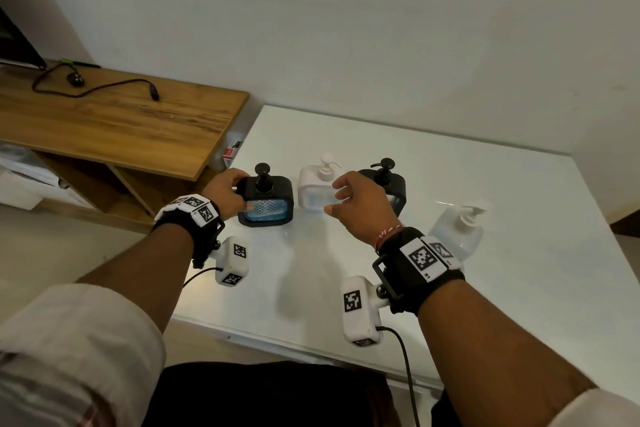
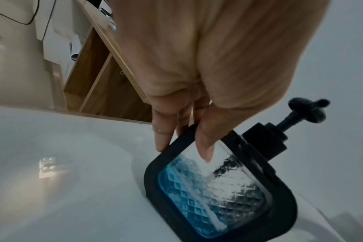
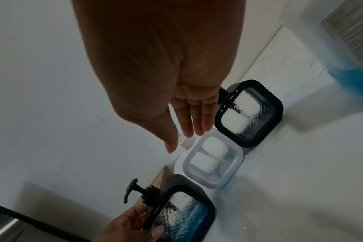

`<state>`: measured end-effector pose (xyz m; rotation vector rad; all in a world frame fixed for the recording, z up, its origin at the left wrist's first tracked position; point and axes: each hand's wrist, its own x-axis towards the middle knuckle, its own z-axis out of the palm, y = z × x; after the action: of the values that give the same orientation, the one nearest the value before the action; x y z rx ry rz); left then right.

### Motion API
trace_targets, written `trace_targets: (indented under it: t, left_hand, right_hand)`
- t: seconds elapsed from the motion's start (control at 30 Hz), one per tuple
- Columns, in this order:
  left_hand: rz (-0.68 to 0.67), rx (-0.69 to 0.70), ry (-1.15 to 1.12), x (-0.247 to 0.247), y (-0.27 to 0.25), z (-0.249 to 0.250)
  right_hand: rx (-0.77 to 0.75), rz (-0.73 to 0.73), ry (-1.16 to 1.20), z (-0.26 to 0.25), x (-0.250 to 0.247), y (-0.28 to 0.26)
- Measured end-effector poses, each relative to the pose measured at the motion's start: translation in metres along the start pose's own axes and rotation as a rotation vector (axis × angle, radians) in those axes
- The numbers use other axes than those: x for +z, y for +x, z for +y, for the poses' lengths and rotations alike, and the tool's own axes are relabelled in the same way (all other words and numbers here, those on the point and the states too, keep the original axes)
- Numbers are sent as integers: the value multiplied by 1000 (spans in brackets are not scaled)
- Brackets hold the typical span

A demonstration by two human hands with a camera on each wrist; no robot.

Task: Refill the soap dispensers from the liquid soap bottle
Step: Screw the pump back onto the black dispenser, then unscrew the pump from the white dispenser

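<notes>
Three pump dispensers stand in a row on the white table. My left hand grips the left black dispenser, thumb on its clear patterned front, fingers round its side. Blue soap fills its lower part. My right hand hovers open just in front of the white middle dispenser, fingers spread and touching nothing. The right black dispenser is partly hidden behind that hand. The liquid soap bottle, clear with a white pump, stands further right, near my right wrist.
A wooden desk with a black cable adjoins the table's left side, with shelves below. A plain wall runs behind the table. Bare tabletop lies in front of the dispensers and at the far right.
</notes>
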<state>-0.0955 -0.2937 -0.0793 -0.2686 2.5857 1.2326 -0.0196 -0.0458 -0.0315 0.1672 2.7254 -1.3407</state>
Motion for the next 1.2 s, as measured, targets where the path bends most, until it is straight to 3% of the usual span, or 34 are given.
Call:
trace_targets:
  t: [0.4,0.63,0.87,1.03,1.2]
  left_hand:
    - [-59,-55,-14,-9,34,-1]
    - [73,-104,-8,-13,-22,23]
    - [76,-29,-216,6,-62,51]
    - [75,-45,-324,26,-71,49]
    - [80,-52,-320,27,-75,38]
  right_hand:
    - [34,-1,-15,8,1,7]
    - [-41,85,-9,1,-4,20]
    - [-205,181,-227,-10,6,39]
    - [-163,42,-339,-11,13,52]
    - [-119,93,-310,-13,12,59]
